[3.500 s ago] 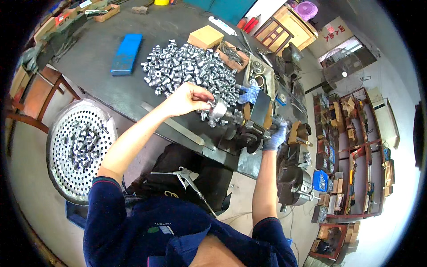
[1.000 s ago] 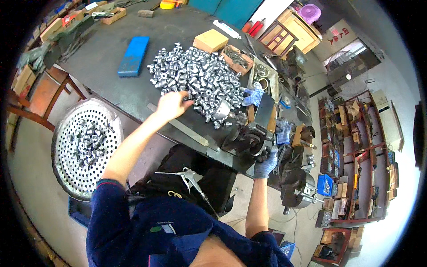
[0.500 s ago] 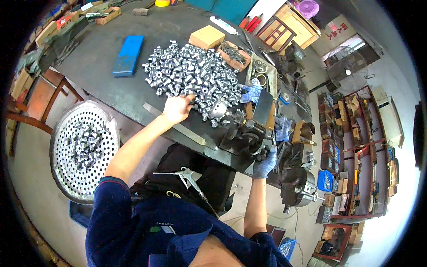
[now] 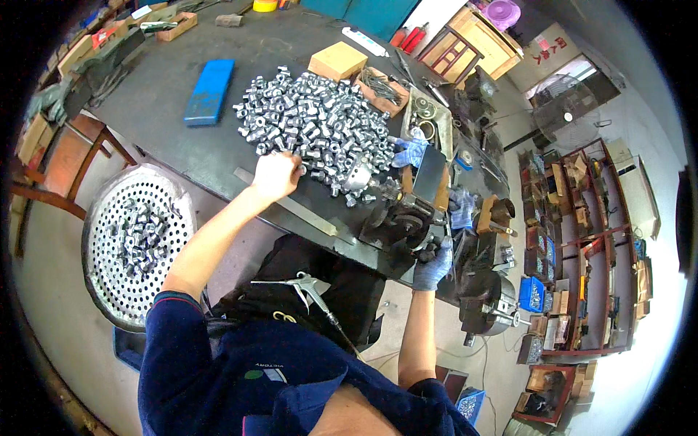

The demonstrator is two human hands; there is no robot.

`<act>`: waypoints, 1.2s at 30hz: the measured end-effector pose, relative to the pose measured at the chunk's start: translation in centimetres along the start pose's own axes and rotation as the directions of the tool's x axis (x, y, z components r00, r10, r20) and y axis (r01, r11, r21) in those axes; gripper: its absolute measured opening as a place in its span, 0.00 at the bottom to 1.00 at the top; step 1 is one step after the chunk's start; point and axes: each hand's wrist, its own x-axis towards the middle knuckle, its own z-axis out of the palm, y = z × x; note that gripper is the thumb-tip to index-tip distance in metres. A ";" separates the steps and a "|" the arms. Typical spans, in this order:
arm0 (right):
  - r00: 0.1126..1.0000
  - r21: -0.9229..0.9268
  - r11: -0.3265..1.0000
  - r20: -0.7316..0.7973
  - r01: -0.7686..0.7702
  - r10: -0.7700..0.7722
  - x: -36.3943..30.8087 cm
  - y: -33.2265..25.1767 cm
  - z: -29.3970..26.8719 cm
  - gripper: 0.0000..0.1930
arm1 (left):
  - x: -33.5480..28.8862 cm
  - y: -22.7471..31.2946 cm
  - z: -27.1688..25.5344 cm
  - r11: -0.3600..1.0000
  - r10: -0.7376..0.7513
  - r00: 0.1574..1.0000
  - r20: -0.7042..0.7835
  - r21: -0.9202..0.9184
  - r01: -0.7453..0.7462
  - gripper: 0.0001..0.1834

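Note:
My bare left hand [image 4: 276, 176] is closed at the near left edge of a big pile of shiny hex metal fittings [image 4: 320, 123]. A small silvery end, apparently one metal fitting, shows at its fingertips; the rest is hidden by the fingers. My right hand [image 4: 434, 270], in a grey-blue glove, is curled round a dark handle [image 4: 427, 253] beside a small dark bench machine [image 4: 398, 221]. A round metal chuck-like part [image 4: 358, 176] sits at the machine's left, against the pile.
To the left stands a perforated metal bowl [image 4: 102, 247] holding more fittings. An air blow gun [image 4: 311, 291] lies near my lap. On the bench are a flat metal bar [image 4: 305, 216], a blue box [image 4: 209, 92] and a yellowish block [image 4: 338, 60]. A vise-like machine [image 4: 487, 305] stands right.
My left hand has drawn back slightly left from the pile, with a small silvery piece now showing at its fingers. My right hand stays at the dark handle.

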 end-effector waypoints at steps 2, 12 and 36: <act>1.000 0.006 1.000 0.012 -0.008 0.008 0.0 0.1 -0.1 0.17 | 0.7 0.0 -1.0 0.998 -0.003 0.997 -0.081 -0.061 -0.002 0.10; 1.000 0.015 1.000 0.005 0.015 -0.015 -0.3 0.3 0.0 0.17 | 0.2 0.4 -0.6 0.999 0.054 0.976 0.213 -0.010 -0.053 0.08; 0.999 0.058 0.997 -0.006 -0.052 0.053 0.5 1.0 -1.2 0.19 | 1.9 3.4 -5.2 0.048 0.192 0.936 0.294 -0.956 0.290 0.14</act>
